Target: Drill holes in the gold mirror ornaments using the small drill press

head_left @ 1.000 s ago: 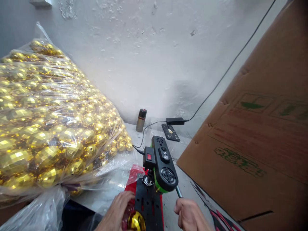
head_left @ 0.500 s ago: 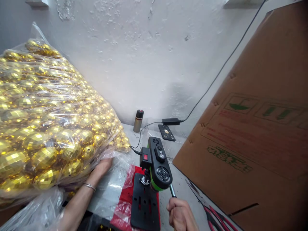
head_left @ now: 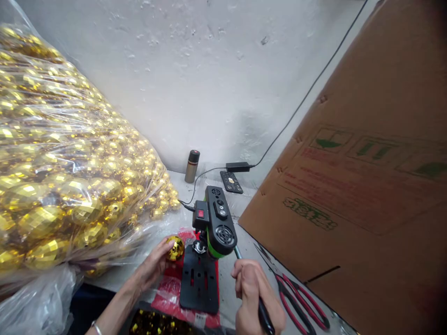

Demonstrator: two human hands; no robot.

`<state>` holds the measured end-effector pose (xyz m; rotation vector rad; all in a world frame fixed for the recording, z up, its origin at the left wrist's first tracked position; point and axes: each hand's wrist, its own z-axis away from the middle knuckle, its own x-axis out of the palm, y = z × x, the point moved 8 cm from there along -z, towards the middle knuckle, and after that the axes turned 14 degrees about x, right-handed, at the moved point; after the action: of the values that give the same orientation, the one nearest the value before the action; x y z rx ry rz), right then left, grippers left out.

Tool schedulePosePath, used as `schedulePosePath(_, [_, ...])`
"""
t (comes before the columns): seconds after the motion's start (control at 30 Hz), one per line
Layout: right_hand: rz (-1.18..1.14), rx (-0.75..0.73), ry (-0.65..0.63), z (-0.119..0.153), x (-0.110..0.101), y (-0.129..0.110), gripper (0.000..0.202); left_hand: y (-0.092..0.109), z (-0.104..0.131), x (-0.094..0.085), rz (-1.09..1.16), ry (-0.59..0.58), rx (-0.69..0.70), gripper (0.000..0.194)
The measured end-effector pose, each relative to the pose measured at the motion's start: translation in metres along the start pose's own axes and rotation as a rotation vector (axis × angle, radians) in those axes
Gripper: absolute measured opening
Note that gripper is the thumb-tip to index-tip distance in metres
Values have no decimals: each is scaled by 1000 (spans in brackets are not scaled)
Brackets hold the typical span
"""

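My left hand [head_left: 156, 263] holds a shiny gold faceted ball [head_left: 175, 248] beside a black slotted stand plate [head_left: 200, 279]. Fixed above that plate is a black and green device [head_left: 223, 223] with round grilles and a small box with a red switch [head_left: 200, 213]. My right hand [head_left: 256, 298] is wrapped round the black handle [head_left: 266, 317] of a tool with a thin metal shaft [head_left: 238, 252]. The shaft points up toward the device, and its far end is hidden behind it. Under the stand lies red plastic sheeting [head_left: 167, 295].
A big clear bag of gold balls [head_left: 80, 172] fills the left. Scissors [head_left: 296, 298] with red and black handles lie by a large cardboard box [head_left: 349, 186]. A bottle [head_left: 192, 166], phone-like slab [head_left: 231, 182] and power adapter [head_left: 238, 167] sit near the wall. Gold pieces [head_left: 157, 323] show below.
My left hand has come away from the bag's lower edge and now has a gold ball at the stand. My right hand keeps its grip on the tool. The view has shifted.
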<state>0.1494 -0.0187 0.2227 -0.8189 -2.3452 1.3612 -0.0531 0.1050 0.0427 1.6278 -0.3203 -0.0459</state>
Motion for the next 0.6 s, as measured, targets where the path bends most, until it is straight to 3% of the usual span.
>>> schedulePosePath(0.1, [24,-88,-56,-1,0,-1,36,-26,15,26,184,-22,-193,68])
schedulePosePath(0.17, [31,-103,-69,0,0,-1,34,-34,16,36,158,-8,-198,72])
schedulePosePath(0.37, [49,-124,-116,3,1,-6,31,-37,11,37,-84,174,83,67])
schedulePosePath(0.47, [59,-153,-124,3,0,-10,29,-32,17,42,-213,162,190,54])
schedulePosePath(0.6, [82,-167,-125,3,0,-13,29,-20,23,47,-440,140,353,54])
